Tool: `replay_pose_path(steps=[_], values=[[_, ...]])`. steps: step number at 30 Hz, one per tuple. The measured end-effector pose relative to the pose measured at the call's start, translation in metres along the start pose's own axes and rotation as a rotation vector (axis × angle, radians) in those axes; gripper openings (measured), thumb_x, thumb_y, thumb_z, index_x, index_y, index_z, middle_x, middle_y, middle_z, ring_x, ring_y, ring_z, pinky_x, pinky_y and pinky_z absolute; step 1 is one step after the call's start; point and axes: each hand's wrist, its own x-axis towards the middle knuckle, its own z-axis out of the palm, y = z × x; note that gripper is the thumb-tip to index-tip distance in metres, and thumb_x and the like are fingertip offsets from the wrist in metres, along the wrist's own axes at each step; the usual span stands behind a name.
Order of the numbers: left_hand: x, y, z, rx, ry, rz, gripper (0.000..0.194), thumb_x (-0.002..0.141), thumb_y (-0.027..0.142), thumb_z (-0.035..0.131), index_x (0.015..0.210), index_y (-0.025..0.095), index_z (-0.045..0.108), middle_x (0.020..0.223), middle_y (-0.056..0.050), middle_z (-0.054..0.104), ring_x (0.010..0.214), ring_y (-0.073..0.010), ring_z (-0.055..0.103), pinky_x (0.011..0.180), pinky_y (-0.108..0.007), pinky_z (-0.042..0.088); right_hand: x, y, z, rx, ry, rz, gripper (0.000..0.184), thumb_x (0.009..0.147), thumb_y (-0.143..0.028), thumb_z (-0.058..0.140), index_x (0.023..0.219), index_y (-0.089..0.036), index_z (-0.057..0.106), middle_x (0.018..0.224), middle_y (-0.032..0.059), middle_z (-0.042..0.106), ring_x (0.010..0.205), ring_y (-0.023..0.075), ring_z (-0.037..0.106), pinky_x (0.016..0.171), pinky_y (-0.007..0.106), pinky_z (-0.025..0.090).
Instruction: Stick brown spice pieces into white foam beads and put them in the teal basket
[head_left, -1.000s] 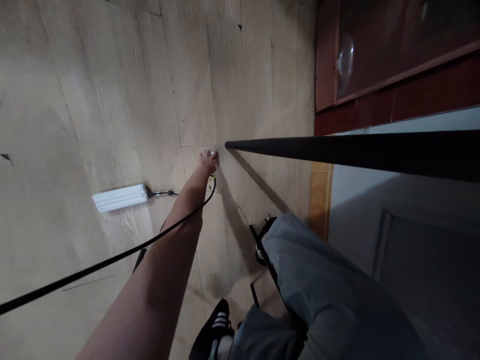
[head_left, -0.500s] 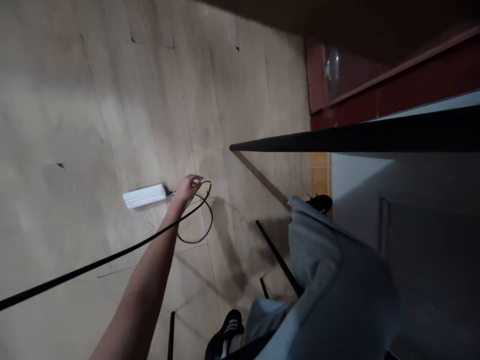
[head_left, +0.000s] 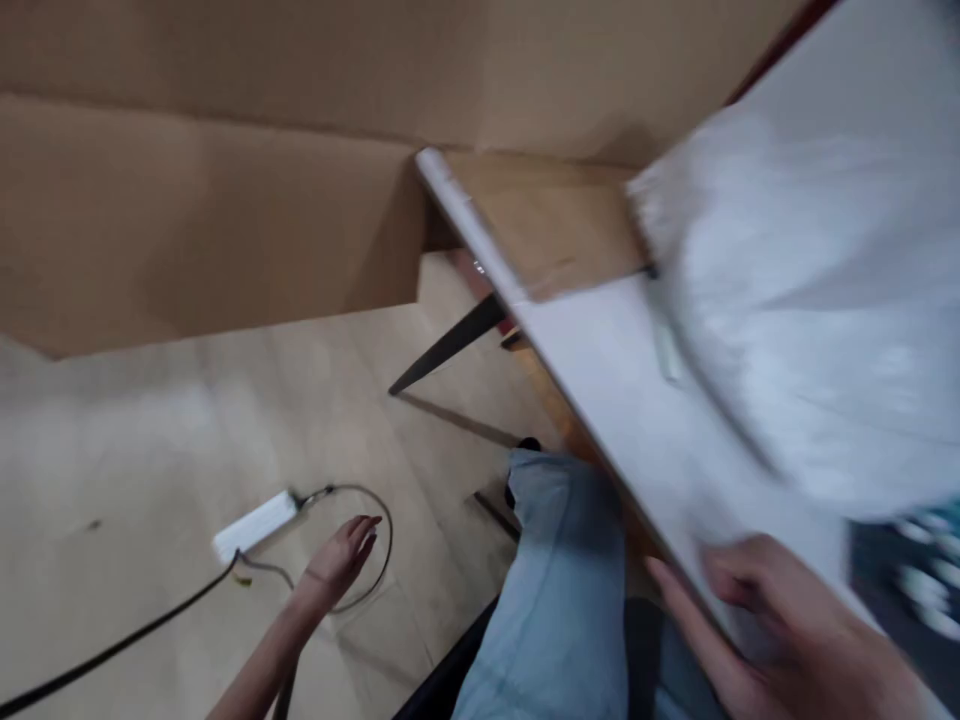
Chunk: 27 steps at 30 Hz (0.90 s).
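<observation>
My left hand (head_left: 343,560) hangs low over the floor at the lower left, near a loop of dark cable (head_left: 391,545). Its fingers are loosely curled and a little apart, with nothing clearly visible between them. A white power strip (head_left: 256,525) lies on the floor to its left; the cable runs from the strip's end, and a small yellow tag (head_left: 241,579) shows beside the cable. My right hand (head_left: 799,620), smeared by motion, grips the edge of a white tabletop (head_left: 607,385), thumb above and a finger at the edge.
A large cardboard box (head_left: 262,220) fills the upper left. A white plastic bag (head_left: 840,320) rests on the tabletop at the right. A dark table leg (head_left: 450,345) stands on the wooden floor (head_left: 135,430), near my jeans-clad leg (head_left: 559,570).
The view has risen, bringing the box, tabletop, bag and right hand into sight. My left hand is away from the tagged part of the cable, which now lies left, near the strip.
</observation>
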Motion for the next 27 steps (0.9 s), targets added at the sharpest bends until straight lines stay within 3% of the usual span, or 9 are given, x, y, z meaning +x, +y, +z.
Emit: replay_pose_path(steps=[4,6,8,11,14,17,19,22,27], values=[[0.071,0.105,-0.017,0.018,0.199,0.407,0.017,0.080,0.020,0.055,0.095,0.020,0.062,0.092,-0.006,0.071,0.083,-0.0193,0.069,0.078,-0.027,0.055,0.009,-0.017,-0.044,0.088,0.110,-0.100,0.003,0.084,-0.022,0.051,0.084,-0.019,0.050,0.065,-0.0007,0.057,0.052,0.0101,0.055,0.049,0.021,0.042],[0.091,0.167,-0.033,0.070,0.499,0.751,0.027,0.071,0.010,0.065,0.097,0.018,0.061,0.089,-0.006,0.072,0.075,-0.0169,0.069,0.073,-0.024,0.056,-0.011,-0.001,-0.064,0.026,0.227,-0.047,0.003,0.083,-0.018,0.051,0.086,-0.018,0.050,0.066,-0.0008,0.058,0.052,0.0093,0.054,0.050,0.020,0.040],[0.101,0.229,-0.047,0.009,0.663,0.902,0.033,0.067,0.006,0.069,0.096,0.018,0.061,0.085,-0.005,0.072,0.067,-0.0144,0.068,0.065,-0.020,0.056,-0.040,0.025,-0.081,-0.044,0.303,0.062,0.003,0.084,-0.016,0.050,0.083,-0.019,0.049,0.064,-0.0024,0.055,0.047,0.0074,0.050,0.047,0.019,0.037],[0.112,0.329,-0.057,-0.207,0.647,1.062,0.026,0.066,0.009,0.070,0.089,0.018,0.060,0.087,-0.005,0.070,0.067,-0.0143,0.067,0.059,-0.021,0.056,-0.078,0.073,-0.098,-0.097,0.315,0.313,0.009,0.085,-0.021,0.047,0.077,-0.019,0.050,0.061,-0.0029,0.052,0.046,0.0076,0.047,0.046,0.020,0.035],[0.128,0.440,-0.040,-0.701,0.630,0.968,0.019,0.074,0.013,0.063,0.090,0.018,0.054,0.087,-0.004,0.065,0.075,-0.0141,0.066,0.059,-0.022,0.054,-0.102,0.118,-0.108,-0.059,0.200,0.560,0.011,0.085,-0.026,0.045,0.079,-0.019,0.053,0.064,-0.0014,0.055,0.051,0.0101,0.050,0.048,0.021,0.035],[0.139,0.533,0.009,-0.848,0.250,0.881,0.016,0.084,0.020,0.054,0.099,0.018,0.049,0.093,-0.005,0.061,0.074,-0.0104,0.063,0.059,-0.020,0.051,-0.117,0.157,-0.116,-0.011,0.192,0.685,0.009,0.082,-0.024,0.046,0.080,-0.019,0.054,0.069,0.0008,0.058,0.056,0.0123,0.051,0.051,0.023,0.035],[0.138,0.565,0.047,-0.701,0.035,1.069,0.018,0.083,0.019,0.054,0.101,0.018,0.050,0.092,-0.004,0.062,0.076,-0.0101,0.062,0.065,-0.020,0.051,-0.126,0.181,-0.120,0.012,0.218,0.766,0.011,0.082,-0.021,0.045,0.083,-0.018,0.055,0.068,0.0014,0.056,0.056,0.0126,0.050,0.053,0.024,0.035],[0.123,0.568,0.092,-0.490,-0.255,1.330,0.022,0.083,0.015,0.053,0.105,0.018,0.052,0.095,-0.005,0.064,0.086,-0.0133,0.063,0.078,-0.025,0.051,-0.137,0.210,-0.125,0.087,0.176,0.762,0.013,0.079,-0.017,0.047,0.086,-0.017,0.057,0.069,0.0011,0.055,0.057,0.0117,0.050,0.055,0.023,0.038],[0.101,0.544,0.114,-0.466,-0.506,1.312,0.024,0.080,0.008,0.054,0.103,0.017,0.056,0.096,-0.005,0.065,0.091,-0.0137,0.062,0.084,-0.024,0.050,-0.140,0.223,-0.121,0.263,0.027,0.570,0.020,0.076,-0.013,0.054,0.093,-0.020,0.061,0.079,0.0001,0.059,0.070,0.0106,0.056,0.064,0.020,0.043]])
